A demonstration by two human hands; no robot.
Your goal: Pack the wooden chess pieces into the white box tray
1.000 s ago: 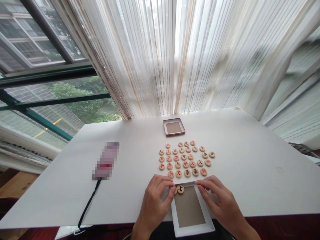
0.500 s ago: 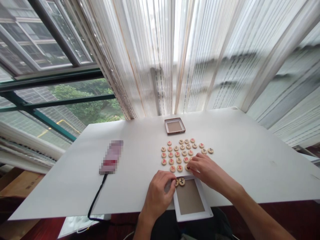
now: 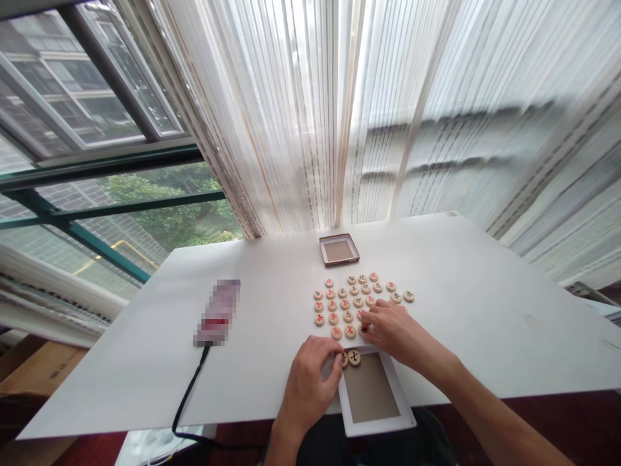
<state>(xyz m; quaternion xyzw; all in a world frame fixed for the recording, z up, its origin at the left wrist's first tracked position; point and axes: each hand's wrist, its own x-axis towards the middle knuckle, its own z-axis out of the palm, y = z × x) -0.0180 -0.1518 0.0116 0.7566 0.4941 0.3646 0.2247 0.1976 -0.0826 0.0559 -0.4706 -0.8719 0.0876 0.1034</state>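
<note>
Round wooden xiangqi pieces (image 3: 345,303) with red and black characters lie in loose rows on the white table. Nearest me, an open shallow box tray (image 3: 371,388) with white edges and a brown bottom juts over the front edge. Two black-marked pieces (image 3: 354,357) sit side by side in its far left corner. My left hand (image 3: 310,372) is at that corner, thumb and forefinger closed at the leftmost piece, which they partly cover. My right hand (image 3: 391,327) reaches over the front row, its fingertips closed on a dark-marked piece (image 3: 361,331), mostly hidden.
Beyond the pieces lies an open box lid (image 3: 339,250). A blurred-out flat device (image 3: 217,314) with a black cable (image 3: 187,391) lies on the left of the white table (image 3: 262,285). Curtains (image 3: 310,129) hang behind the table. A cardboard box (image 3: 39,366) is at the lower left.
My right hand has shifted slightly left at the front-row piece. My left hand stays at the tray corner. The whole view has tilted a little.
</note>
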